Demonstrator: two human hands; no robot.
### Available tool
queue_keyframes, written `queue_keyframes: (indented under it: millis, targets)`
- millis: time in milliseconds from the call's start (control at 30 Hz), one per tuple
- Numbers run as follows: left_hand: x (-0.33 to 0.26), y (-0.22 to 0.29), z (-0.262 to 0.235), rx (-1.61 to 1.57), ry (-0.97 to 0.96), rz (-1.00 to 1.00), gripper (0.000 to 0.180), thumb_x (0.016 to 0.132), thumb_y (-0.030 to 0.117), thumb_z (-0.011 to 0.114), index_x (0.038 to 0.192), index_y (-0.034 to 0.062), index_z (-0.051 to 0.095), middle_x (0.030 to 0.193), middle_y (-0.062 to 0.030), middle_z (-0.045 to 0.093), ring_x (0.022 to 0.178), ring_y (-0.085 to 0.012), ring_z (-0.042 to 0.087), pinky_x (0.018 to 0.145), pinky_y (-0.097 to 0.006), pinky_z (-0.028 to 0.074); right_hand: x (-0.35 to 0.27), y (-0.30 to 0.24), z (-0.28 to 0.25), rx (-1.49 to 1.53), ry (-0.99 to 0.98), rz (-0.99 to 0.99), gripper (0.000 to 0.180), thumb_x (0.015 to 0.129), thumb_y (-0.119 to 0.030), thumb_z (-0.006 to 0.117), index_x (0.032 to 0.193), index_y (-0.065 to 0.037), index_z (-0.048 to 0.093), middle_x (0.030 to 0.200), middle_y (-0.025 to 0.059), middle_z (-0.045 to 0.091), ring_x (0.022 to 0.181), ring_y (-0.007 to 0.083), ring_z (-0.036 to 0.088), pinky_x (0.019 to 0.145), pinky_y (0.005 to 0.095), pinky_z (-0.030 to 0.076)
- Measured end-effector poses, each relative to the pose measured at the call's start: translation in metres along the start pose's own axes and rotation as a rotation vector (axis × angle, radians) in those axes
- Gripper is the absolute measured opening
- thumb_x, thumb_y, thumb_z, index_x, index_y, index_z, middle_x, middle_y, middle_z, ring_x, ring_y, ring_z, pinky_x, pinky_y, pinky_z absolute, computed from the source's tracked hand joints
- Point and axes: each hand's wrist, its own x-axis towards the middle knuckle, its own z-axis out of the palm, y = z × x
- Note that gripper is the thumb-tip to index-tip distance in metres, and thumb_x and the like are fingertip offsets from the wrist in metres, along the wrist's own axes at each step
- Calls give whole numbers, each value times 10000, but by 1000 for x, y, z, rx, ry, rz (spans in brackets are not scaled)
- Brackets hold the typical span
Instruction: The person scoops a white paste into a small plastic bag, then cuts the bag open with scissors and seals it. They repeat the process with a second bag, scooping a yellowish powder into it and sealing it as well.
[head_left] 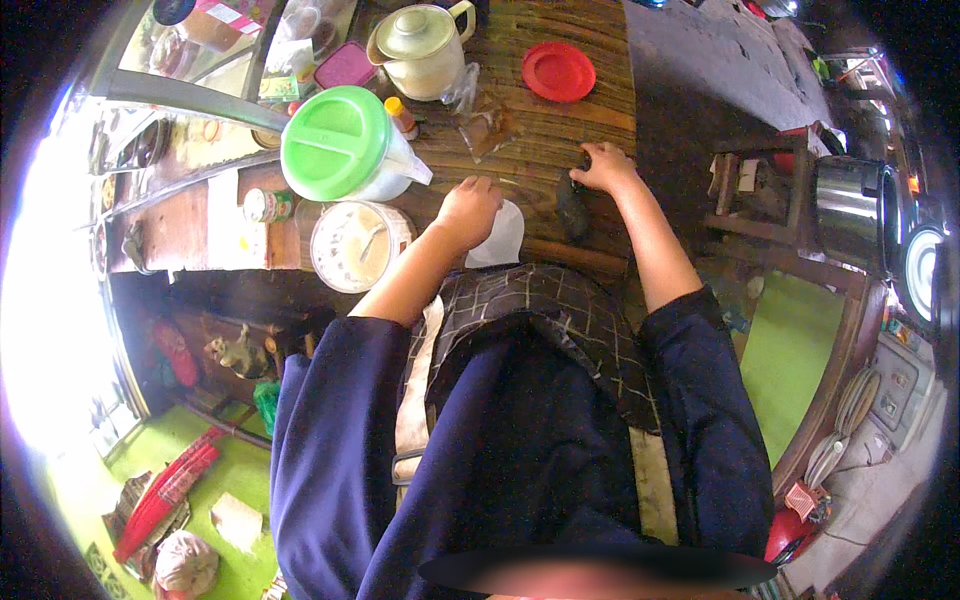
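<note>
My left hand is closed at the table's near edge, its curled fingers against the upper edge of a translucent white plastic piece. That piece hangs or lies just in front of my apron. Further right, my right hand bends its fingers and thumb round the upper end of a dark, long, soft-looking thing, perhaps a cloth. Its fingertips are partly hidden. Left of my left hand stands a clear round tub with pale contents and what looks like a spoon inside. Behind it is a white jug with a green lid.
A red plate, a cream teapot, a small bottle with a yellow cap and a clear bag of brown stuff rest on the wooden table. A can stands left. A large metal pot stands at far right.
</note>
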Motion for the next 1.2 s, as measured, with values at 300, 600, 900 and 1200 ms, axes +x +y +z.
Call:
queue_keyframes:
  millis: [300,600,900,1200]
  targets:
    - [-37,14,-17,-734,-44,-341,262,814,276,565,836,23,627,722,-135,621,659,-226,591,627,-347,455,-82,-83,13,570,93,-996,394,745,-164,614,1120,-76,531,1168,128,497,1101,289,463,952,373,358]
    - [-50,20,-11,-888,55,-463,239,778,262,619,846,34,625,735,-91,588,674,-176,532,628,-319,432,-101,-102,33,498,558,-807,251,739,-157,625,964,-71,553,1006,132,524,1002,321,486,891,401,380]
    - [-44,25,20,-532,454,-195,748,571,264,742,1224,151,398,1156,-158,460,1098,-358,418,944,-447,337,-83,-99,18,410,505,-989,103,747,-41,553,846,-20,537,873,126,543,872,295,531,764,367,447]
    - [-37,24,18,-588,423,-214,799,534,279,776,1228,158,398,1137,-154,466,1065,-370,440,925,-452,358,-59,-114,-30,368,583,-855,61,800,-75,483,792,-16,497,816,155,532,790,340,541,696,408,447]
